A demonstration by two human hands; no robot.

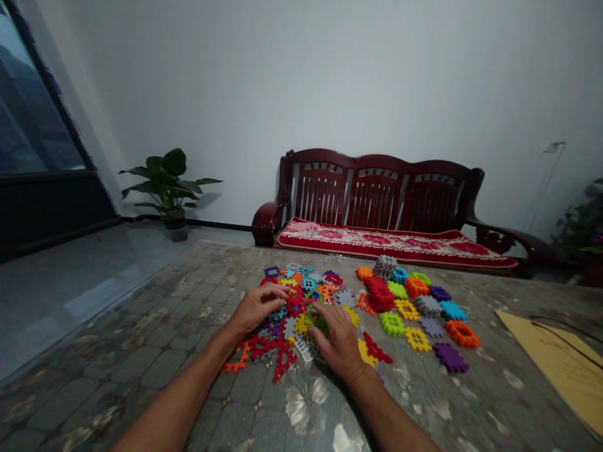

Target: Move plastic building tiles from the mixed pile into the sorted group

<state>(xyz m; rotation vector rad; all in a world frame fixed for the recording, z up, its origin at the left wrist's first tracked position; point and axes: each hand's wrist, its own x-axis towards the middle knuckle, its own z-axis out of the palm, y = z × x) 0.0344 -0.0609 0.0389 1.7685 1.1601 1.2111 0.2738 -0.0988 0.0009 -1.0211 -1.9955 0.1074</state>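
A mixed heap of colourful notched plastic pieces (308,284) lies on the patterned tabletop (164,333). At the heap's left side is my left hand (259,306), its thumb and fingers curved and apart over the pieces; nothing shows clearly in its grasp. My right hand (334,333) rests at the near right side of the heap, fingers bent around a green piece (321,324). Red triangular pieces (284,360) and an orange piece (238,358) lie just below my left wrist. A red strip (377,348) and a yellow piece (366,353) are right of my right hand.
To the right, pieces lie grouped by colour, including a red stack (379,294), a grey stack (385,267) and a purple piece (451,357). A yellow sheet (556,364) with a dark cord is at the far right. Behind stand a wooden bench (377,194) and a potted plant (172,182).
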